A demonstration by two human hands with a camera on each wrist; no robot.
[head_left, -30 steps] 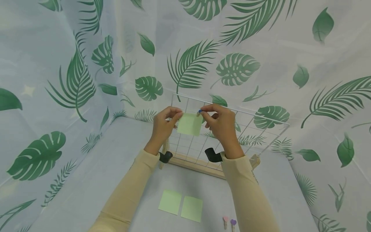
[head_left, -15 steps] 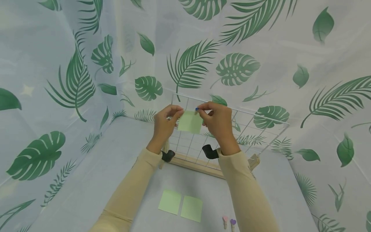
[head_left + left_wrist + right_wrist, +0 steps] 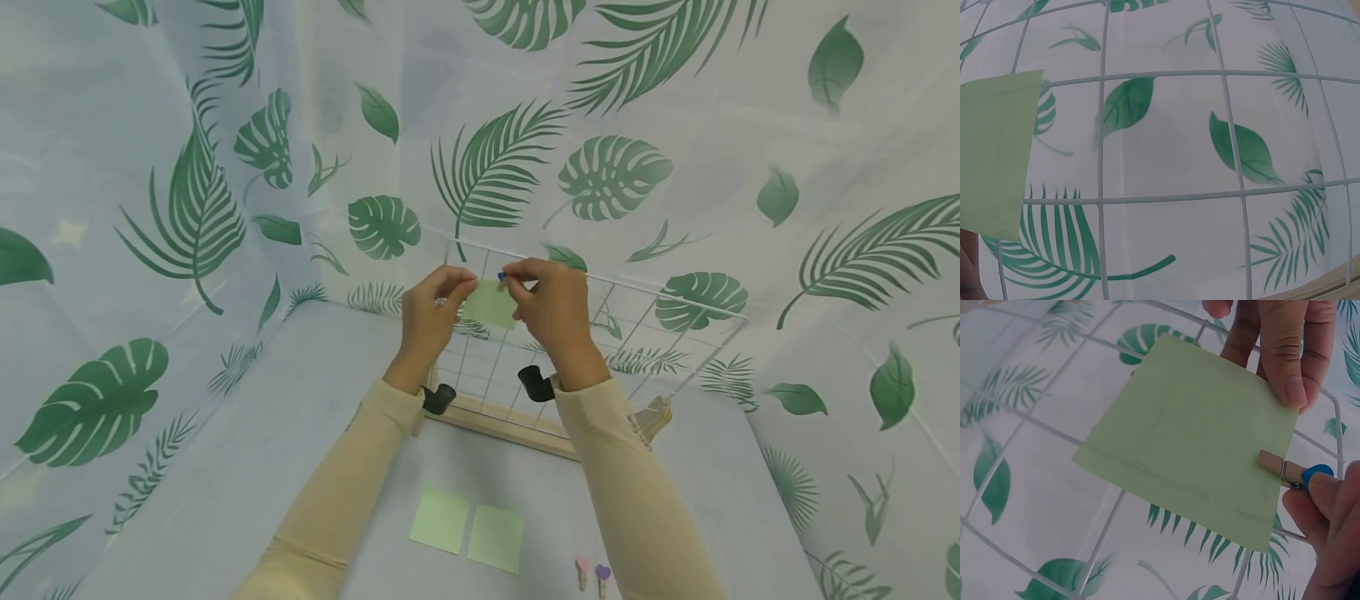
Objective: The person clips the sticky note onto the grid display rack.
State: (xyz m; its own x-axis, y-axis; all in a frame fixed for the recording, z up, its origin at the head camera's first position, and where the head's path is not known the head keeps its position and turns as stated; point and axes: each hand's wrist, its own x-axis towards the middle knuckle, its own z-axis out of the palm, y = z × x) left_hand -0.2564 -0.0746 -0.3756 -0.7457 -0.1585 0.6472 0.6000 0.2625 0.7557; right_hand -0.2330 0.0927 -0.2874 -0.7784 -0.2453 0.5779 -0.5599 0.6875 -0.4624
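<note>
A pale green sticky note (image 3: 487, 307) is held up in front of the white wire grid (image 3: 637, 289). My left hand (image 3: 427, 321) pinches its upper left corner between thumb and fingers. With thumb and finger, my right hand (image 3: 558, 312) grips a small wooden clothespin (image 3: 1272, 464) with a blue ornament. In the right wrist view, the clothespin's tip overlaps the note's top edge, a little in from the corner. The left wrist view shows only the lower part of the note (image 3: 994, 153) against the grid wires, with a bit of finger below it.
Two more green notes, a left one (image 3: 439, 522) and a right one (image 3: 496, 538), lie on the white table. Near my right sleeve lie a pink heart clothespin (image 3: 582, 569) and a purple one (image 3: 603, 575). The grid stands in a wooden base (image 3: 510, 432) before a leaf-print backdrop.
Both hands have moved up and toward the grid's top edge with the note. My right hand has shifted left, bringing the blue clothespin further along the note's top edge.
</note>
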